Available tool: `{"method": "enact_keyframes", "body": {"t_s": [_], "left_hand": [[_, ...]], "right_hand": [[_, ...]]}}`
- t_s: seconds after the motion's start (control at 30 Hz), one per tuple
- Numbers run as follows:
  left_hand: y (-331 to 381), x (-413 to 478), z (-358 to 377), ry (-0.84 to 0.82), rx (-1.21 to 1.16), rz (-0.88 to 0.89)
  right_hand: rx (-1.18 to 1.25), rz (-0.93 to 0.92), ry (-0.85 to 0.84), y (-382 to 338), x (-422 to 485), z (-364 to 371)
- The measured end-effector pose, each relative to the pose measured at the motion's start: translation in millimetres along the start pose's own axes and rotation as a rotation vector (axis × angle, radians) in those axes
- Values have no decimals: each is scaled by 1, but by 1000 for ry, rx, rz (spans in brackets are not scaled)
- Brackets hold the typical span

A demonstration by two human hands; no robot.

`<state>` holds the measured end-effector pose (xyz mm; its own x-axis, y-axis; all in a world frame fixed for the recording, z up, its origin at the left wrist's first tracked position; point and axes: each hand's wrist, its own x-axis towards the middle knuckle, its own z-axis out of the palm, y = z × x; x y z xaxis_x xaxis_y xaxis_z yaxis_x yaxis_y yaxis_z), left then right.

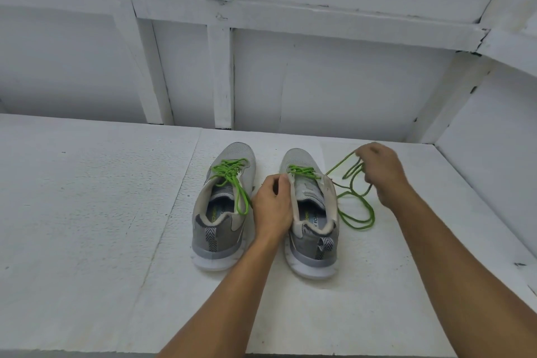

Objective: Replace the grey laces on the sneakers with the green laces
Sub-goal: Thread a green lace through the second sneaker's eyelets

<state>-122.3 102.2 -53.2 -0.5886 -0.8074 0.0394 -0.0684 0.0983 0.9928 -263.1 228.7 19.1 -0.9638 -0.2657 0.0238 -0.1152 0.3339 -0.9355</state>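
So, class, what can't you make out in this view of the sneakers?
- Head view: thin green lace's tip, hidden within the right hand's fingers.
- Head view: right grey mesh sneaker's inner eyelets, covered by the left hand.
- Head view: its insole lettering, cut off by the collar.

Shows only bare parts: two slim forearms (232, 296) uncovered down to the lower edge of the frame, a bare left hand (271, 203) at centre, a bare right hand (381, 172) right of centre.
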Motion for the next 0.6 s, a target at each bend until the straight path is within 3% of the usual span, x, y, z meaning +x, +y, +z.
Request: {"method": "enact_keyframes", "body": {"t_s": [0.07,0.13,0.27,0.33,0.4,0.53,0.6], "left_hand": [[2,0,-1,-5,1,-3],[2,0,0,-7,-4,2],[14,1,-2,-20,53,-1],[27,11,-2,-55,199,22],[45,27,6,-193,402,102],[76,56,41,-675,848,284],[81,64,55,-832,1070,348]], "right_hand": [[403,207,51,-4,6,-10],[566,319,39,-1,7,-14],[564,331,-35,4,1,-10],[485,278,-42,1,-3,-11],[393,196,-34,-1,-8,-13],[229,93,-28,-1,-25,-10],[207,87,-22,2,-34,-7]]}}
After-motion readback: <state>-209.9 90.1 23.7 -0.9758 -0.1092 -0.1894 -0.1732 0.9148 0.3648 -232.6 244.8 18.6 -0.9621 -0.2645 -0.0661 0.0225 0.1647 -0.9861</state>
